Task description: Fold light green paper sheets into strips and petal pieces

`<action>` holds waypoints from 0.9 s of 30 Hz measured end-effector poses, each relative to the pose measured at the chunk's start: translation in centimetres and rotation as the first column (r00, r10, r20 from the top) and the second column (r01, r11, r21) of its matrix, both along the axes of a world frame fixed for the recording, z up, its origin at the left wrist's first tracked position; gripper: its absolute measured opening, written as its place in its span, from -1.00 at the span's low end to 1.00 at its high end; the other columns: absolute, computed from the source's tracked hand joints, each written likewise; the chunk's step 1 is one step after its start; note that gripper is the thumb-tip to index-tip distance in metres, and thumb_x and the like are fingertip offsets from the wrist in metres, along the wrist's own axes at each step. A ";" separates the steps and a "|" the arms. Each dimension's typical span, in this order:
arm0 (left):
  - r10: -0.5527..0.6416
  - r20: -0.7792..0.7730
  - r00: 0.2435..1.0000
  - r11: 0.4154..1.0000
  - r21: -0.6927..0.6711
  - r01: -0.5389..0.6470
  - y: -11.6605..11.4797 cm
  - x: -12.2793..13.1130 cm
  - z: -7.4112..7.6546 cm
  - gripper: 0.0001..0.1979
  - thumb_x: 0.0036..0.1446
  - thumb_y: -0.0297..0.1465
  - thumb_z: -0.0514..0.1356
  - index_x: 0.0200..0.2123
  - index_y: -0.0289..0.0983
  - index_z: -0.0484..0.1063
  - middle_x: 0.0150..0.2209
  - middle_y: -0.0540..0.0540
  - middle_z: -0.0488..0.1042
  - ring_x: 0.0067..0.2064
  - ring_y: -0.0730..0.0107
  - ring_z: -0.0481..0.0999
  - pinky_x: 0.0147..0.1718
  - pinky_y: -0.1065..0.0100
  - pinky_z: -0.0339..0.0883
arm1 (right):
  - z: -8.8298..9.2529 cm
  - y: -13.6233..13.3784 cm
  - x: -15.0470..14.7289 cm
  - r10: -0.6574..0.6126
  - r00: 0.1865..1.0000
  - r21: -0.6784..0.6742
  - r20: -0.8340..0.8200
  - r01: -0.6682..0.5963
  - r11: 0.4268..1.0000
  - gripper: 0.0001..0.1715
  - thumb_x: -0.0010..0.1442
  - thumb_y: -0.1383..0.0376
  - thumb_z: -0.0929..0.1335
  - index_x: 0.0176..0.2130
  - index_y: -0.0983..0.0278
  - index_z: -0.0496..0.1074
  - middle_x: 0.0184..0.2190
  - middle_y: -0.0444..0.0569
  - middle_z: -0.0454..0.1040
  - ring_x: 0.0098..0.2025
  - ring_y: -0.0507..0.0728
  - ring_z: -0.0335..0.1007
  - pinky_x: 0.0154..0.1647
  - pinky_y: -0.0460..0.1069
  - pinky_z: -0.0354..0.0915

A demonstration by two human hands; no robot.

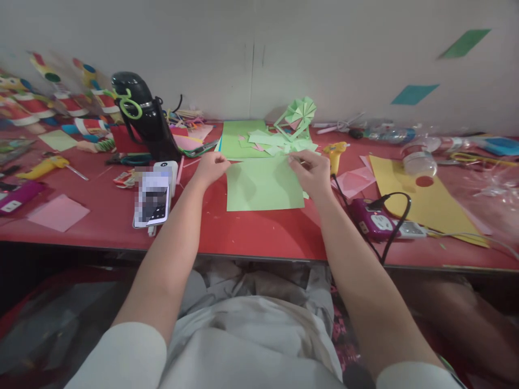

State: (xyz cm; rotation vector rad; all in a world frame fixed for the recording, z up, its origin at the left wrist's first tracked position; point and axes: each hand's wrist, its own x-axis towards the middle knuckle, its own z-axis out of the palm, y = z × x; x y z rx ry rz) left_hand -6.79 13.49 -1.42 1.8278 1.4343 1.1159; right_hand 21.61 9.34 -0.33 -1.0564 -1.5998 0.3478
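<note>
A light green sheet of paper [265, 186] lies in front of me on the red table. My left hand [213, 168] is closed at its far left corner, thumb and fingers pinched together. At the far right corner, my right hand [312, 172] grips the same sheet with curled fingers. Just beyond the sheet lie loose green paper scraps [267, 139] on a stack of brighter green paper [239, 129]. Behind the right hand stands a folded green paper wheel [300, 114].
On the left are a phone [153, 197], a black bottle [141, 113] and pliers [135, 159]. To the right are a yellow glue gun [333, 155], a purple power adapter [371, 219] with cables, yellow paper [425, 200] and a plastic bottle [419, 158]. A wall [203, 54] closes the back.
</note>
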 end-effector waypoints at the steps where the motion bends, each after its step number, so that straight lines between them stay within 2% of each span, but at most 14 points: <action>1: 0.032 0.051 0.998 0.999 -0.014 -0.031 0.0 0.2 0.2 -0.86 -0.03 -0.43 0.16 -0.60 -0.25 0.30 -0.58 0.01 0.31 -0.43 0.40 0.30 -0.40 0.33 0.19 | -0.1 0.1 0.0 -0.016 0.999 -0.020 -0.031 0.015 1.000 -0.82 0.14 0.22 0.37 -0.32 0.22 0.57 -0.42 -0.06 0.51 -0.38 0.09 0.41 -0.43 -0.01 0.31; 3: 0.060 0.176 0.983 0.997 -0.054 -0.052 0.0 0.5 0.5 -0.89 -0.01 -0.41 0.17 -0.54 -0.26 0.35 -0.54 0.00 0.37 -0.43 0.40 0.35 -0.39 0.33 0.25 | -0.3 0.5 0.1 -0.045 0.995 -0.069 -0.089 0.039 0.997 -0.83 0.13 0.23 0.36 -0.33 0.24 0.54 -0.49 -0.10 0.44 -0.45 0.06 0.35 -0.49 -0.03 0.25; 5: 0.026 0.277 0.961 0.996 -0.092 0.000 -0.1 0.8 0.7 -0.92 -0.01 -0.37 0.21 -0.45 -0.27 0.41 -0.47 -0.02 0.44 -0.40 0.39 0.40 -0.35 0.33 0.30 | -0.5 0.7 0.2 -0.043 0.992 -0.132 -0.119 0.027 0.991 -0.87 0.09 0.26 0.36 -0.36 0.24 0.51 -0.51 -0.12 0.42 -0.47 0.06 0.33 -0.50 -0.04 0.24; 7: -0.023 0.311 0.950 0.993 -0.107 0.059 -0.2 0.9 0.7 -0.86 -0.05 -0.36 0.27 -0.38 -0.27 0.45 -0.42 -0.04 0.48 -0.37 0.38 0.43 -0.33 0.32 0.33 | -0.6 0.8 0.3 -0.006 0.993 -0.194 -0.120 -0.017 0.981 -0.92 0.03 0.30 0.38 -0.39 0.23 0.50 -0.49 -0.12 0.45 -0.46 0.07 0.35 -0.50 -0.04 0.26; 10: -0.086 0.242 0.966 0.990 -0.086 0.109 -0.4 0.9 0.5 -0.82 -0.08 -0.34 0.31 -0.37 -0.28 0.48 -0.39 -0.06 0.52 -0.34 0.37 0.45 -0.30 0.31 0.35 | -0.8 0.8 0.4 0.065 0.995 -0.293 -0.077 -0.085 0.952 -0.92 -0.03 0.34 0.39 -0.41 0.23 0.51 -0.49 -0.10 0.50 -0.45 0.09 0.37 -0.48 -0.02 0.28; 13: -0.121 0.136 0.983 0.991 -0.034 0.126 -0.3 0.7 0.2 -0.84 -0.06 -0.35 0.31 -0.38 -0.29 0.47 -0.38 -0.08 0.53 -0.32 0.35 0.47 -0.26 0.30 0.36 | -0.8 0.7 0.5 0.106 0.994 -0.410 0.007 -0.094 0.907 -0.87 -0.05 0.33 0.41 -0.38 0.25 0.56 -0.49 -0.07 0.53 -0.46 0.09 0.38 -0.45 0.00 0.30; 20: -0.228 0.027 0.973 0.972 0.073 0.226 -0.3 1.2 0.1 -0.89 0.04 -0.37 0.26 -0.37 -0.30 0.50 -0.34 -0.10 0.56 -0.31 0.37 0.50 -0.25 0.32 0.36 | -1.1 0.3 -0.1 0.233 0.955 -0.484 0.185 -0.118 0.867 -0.79 0.06 0.20 0.41 -0.36 0.27 0.62 -0.39 -0.02 0.61 -0.37 0.12 0.46 -0.35 0.01 0.32; 24: -0.244 -0.006 0.970 0.967 0.080 0.243 -0.8 1.9 0.5 -0.95 0.05 -0.44 0.24 -0.39 -0.31 0.49 -0.38 -0.07 0.54 -0.33 0.40 0.48 -0.26 0.35 0.35 | -1.1 0.1 -0.7 0.223 0.935 -0.419 0.276 -0.092 0.903 -0.73 0.12 0.21 0.37 -0.26 0.29 0.62 -0.28 0.02 0.63 -0.30 0.13 0.47 -0.23 0.02 0.35; 27: -0.207 -0.002 0.978 0.974 0.097 0.206 -0.7 2.0 0.5 -0.98 0.07 -0.48 0.22 -0.39 -0.30 0.47 -0.39 -0.05 0.52 -0.34 0.40 0.45 -0.27 0.34 0.33 | -1.2 0.2 -0.7 0.224 0.922 -0.397 0.317 -0.086 0.914 -0.74 0.11 0.25 0.36 -0.26 0.31 0.61 -0.29 0.03 0.62 -0.30 0.13 0.46 -0.20 0.03 0.35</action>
